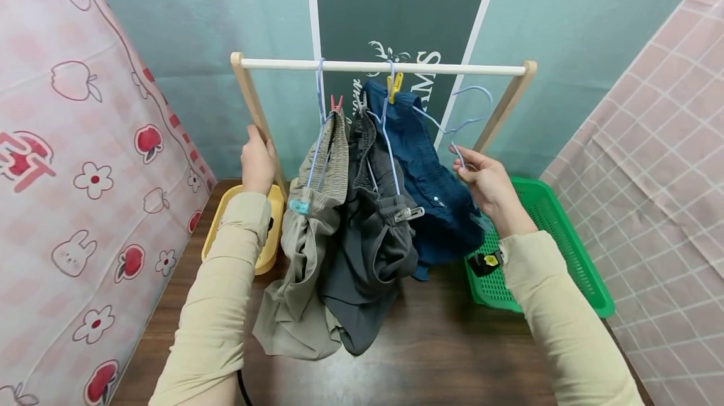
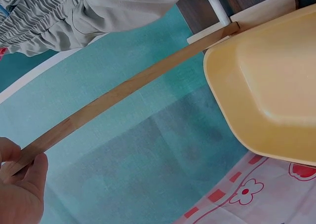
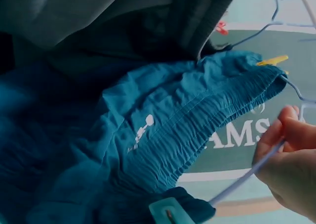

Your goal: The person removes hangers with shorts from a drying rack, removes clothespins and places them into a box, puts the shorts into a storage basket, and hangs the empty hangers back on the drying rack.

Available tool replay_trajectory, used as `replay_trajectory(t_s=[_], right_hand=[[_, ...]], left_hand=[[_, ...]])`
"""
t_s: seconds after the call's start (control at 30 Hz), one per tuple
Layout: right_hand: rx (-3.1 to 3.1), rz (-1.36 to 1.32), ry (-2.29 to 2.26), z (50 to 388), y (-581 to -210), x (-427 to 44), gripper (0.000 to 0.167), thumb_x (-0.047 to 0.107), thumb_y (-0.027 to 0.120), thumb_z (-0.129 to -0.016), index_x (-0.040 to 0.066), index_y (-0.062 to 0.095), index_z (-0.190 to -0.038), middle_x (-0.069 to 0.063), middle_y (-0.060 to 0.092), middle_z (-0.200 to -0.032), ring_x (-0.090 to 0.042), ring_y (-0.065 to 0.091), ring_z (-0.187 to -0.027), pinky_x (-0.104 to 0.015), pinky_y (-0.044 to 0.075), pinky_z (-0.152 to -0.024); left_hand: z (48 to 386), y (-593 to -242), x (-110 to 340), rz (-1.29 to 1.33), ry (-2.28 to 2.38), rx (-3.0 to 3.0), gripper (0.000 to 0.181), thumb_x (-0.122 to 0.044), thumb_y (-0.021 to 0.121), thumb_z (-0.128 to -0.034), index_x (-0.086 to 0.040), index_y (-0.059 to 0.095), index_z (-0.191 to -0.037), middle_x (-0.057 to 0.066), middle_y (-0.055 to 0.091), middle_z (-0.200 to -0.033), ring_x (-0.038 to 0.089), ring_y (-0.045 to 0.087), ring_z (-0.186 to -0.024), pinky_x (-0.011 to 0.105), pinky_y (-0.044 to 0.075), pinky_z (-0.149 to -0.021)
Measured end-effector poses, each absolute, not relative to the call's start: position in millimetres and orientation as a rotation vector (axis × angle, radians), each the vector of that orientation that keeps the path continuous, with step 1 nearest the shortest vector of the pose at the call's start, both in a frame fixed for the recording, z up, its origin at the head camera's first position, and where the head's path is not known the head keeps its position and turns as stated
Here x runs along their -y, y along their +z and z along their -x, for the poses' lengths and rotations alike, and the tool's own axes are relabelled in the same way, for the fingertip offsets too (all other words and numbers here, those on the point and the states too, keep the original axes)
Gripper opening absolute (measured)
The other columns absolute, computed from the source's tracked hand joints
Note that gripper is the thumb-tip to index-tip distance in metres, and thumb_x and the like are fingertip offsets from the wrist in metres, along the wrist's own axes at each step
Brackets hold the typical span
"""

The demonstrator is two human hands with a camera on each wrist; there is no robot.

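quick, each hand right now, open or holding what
Left hand: closed, gripping the wooden rack post.
Right hand: closed, pinching the wire hanger of the blue garment.

Head faces down; wrists near; head, right share blue garment (image 1: 432,186).

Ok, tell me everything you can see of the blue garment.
The blue garment looks like creased fabric, with a gathered waistband and a small white print. It hangs at a slant beside the dark grey garment, which partly overlaps it. A yellow peg grips one end of the waistband, a teal peg the other, on a pale blue wire hanger. The right hand pinches that hanger, whose hook shows below the white rail.
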State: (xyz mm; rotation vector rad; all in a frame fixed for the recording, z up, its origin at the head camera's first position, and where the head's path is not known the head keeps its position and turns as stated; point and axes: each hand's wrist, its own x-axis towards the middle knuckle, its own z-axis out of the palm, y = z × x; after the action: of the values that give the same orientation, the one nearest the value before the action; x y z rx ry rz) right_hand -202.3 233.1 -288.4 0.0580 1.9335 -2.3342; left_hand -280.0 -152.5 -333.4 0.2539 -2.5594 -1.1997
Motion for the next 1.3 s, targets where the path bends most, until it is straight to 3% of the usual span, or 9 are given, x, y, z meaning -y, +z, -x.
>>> replay_trajectory(t_s=[0.13, 0.2, 0.33, 0.47, 0.7, 0.8, 1.0, 1.17, 1.3], right_hand=[[-1.824, -0.084, -2.536, 198, -296, -242, 0.036, -0.006, 0.046, -0.096, 0.015, 0.070, -0.110, 0.008, 0.063, -0.093, -0.006, 0.054, -0.081, -0.013, 0.044, -0.072], [-1.817, -0.077, -2.594, 197, -298, -245, 0.031, -0.002, 0.048, -0.096, 0.018, 0.072, -0.093, 0.008, 0.064, -0.091, -0.006, 0.052, -0.079, -0.015, 0.040, -0.070], [-1.915, -0.144, -2.632, 195, -303, -252, 0.018, 0.015, 0.060, -0.094, 0.019, 0.073, -0.081, 0.010, 0.062, -0.077, -0.006, 0.048, -0.073, -0.021, 0.033, -0.068], [-2.054, -0.361, -2.599, 193, -302, -259, 0.022, 0.029, 0.067, -0.089, 0.020, 0.069, -0.069, 0.009, 0.053, -0.062, -0.008, 0.042, -0.065, -0.021, 0.030, -0.061], [-2.234, -0.520, -2.682, 192, -300, -267, 0.021, 0.032, 0.067, -0.087, 0.015, 0.068, -0.075, 0.007, 0.045, -0.056, -0.008, 0.031, -0.048, -0.018, 0.023, -0.046], [-2.321, -0.478, -2.757, 193, -303, -270, 0.016, 0.027, 0.066, -0.089, 0.016, 0.072, -0.079, 0.007, 0.043, -0.057, -0.006, 0.030, -0.048, -0.016, 0.022, -0.046], [-2.597, -0.389, -2.881, 194, -312, -284, 0.024, 0.015, 0.064, -0.090, 0.019, 0.071, -0.068, 0.010, 0.053, -0.059, -0.005, 0.036, -0.051, -0.013, 0.028, -0.052], [-2.452, -0.262, -3.190, 189, -314, -305, 0.022, 0.003, 0.066, -0.087, 0.008, 0.073, -0.066, 0.005, 0.062, -0.058, -0.007, 0.047, -0.046, -0.012, 0.036, -0.048], [-2.252, -0.284, -3.351, 180, -315, -325, 0.014, 0.002, 0.070, -0.083, -0.001, 0.073, -0.071, -0.002, 0.066, -0.062, -0.009, 0.051, -0.041, -0.014, 0.039, -0.044]], left_hand=[[281, -335, 152, -0.247, -1.211, 2.555, 0.033, -0.017, 0.035, -0.1038, -0.004, 0.034, -0.134, 0.028, 0.056, -0.124, 0.042, 0.060, -0.107, 0.053, 0.053, -0.086], [281, -335, 152, -0.248, -1.214, 2.556, 0.033, -0.017, 0.034, -0.1039, -0.004, 0.034, -0.134, 0.028, 0.056, -0.124, 0.042, 0.060, -0.108, 0.053, 0.053, -0.086], [281, -337, 152, -0.249, -1.216, 2.552, 0.033, -0.017, 0.034, -0.1039, -0.003, 0.034, -0.134, 0.028, 0.056, -0.123, 0.042, 0.060, -0.106, 0.053, 0.053, -0.085], [281, -338, 151, -0.249, -1.204, 2.541, 0.033, -0.016, 0.035, -0.1039, -0.003, 0.034, -0.134, 0.029, 0.057, -0.122, 0.043, 0.061, -0.104, 0.053, 0.054, -0.083], [279, -338, 151, -0.242, -1.178, 2.526, 0.032, -0.017, 0.035, -0.1040, -0.004, 0.035, -0.133, 0.029, 0.058, -0.120, 0.043, 0.062, -0.102, 0.053, 0.054, -0.082], [279, -338, 151, -0.240, -1.176, 2.522, 0.032, -0.017, 0.034, -0.1039, -0.004, 0.035, -0.133, 0.030, 0.057, -0.121, 0.044, 0.061, -0.102, 0.053, 0.053, -0.083], [279, -337, 152, -0.255, -1.203, 2.520, 0.036, -0.017, 0.034, -0.1039, -0.004, 0.032, -0.137, 0.030, 0.056, -0.123, 0.044, 0.061, -0.104, 0.054, 0.053, -0.085], [281, -337, 153, -0.259, -1.209, 2.519, 0.036, -0.015, 0.035, -0.1036, -0.003, 0.032, -0.138, 0.030, 0.055, -0.124, 0.044, 0.060, -0.105, 0.054, 0.052, -0.086], [281, -338, 152, -0.244, -1.196, 2.523, 0.036, -0.016, 0.034, -0.1039, -0.004, 0.032, -0.138, 0.030, 0.056, -0.124, 0.044, 0.061, -0.103, 0.053, 0.053, -0.085]])
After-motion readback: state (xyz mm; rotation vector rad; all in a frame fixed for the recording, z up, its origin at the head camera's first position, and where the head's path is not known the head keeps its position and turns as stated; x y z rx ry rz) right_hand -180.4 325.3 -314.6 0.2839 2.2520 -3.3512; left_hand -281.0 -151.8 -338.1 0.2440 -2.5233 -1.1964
